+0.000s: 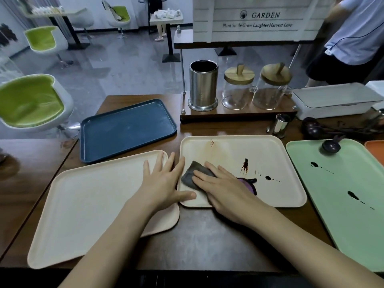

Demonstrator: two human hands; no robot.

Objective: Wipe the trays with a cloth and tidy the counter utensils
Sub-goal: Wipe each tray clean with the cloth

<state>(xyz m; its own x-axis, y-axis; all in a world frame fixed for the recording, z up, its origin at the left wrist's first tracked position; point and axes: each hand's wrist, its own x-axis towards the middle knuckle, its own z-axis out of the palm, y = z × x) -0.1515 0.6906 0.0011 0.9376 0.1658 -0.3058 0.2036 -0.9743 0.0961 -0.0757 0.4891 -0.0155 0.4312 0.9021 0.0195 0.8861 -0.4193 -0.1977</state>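
Note:
A cream tray (270,154) lies in the middle of the counter with dark and brownish stains on it. My right hand (224,188) presses a grey cloth (192,175) flat onto the tray's left part, fingers straight. My left hand (166,179) lies flat with spread fingers across the tray's left rim and the edge of a second cream tray (87,204) at the near left. A blue tray (128,127) sits behind that one. A green tray (342,194) with dark spots lies at the right, a dark spoon (331,145) on its far edge.
A wooden stand holds a steel utensil cup (203,86) and two glass jars with wooden lids (238,88). A small steel cup (280,124), dark ladles (311,127) and a white box (334,102) lie at the back right. An orange tray's corner (376,150) shows far right. A person stands beyond the counter.

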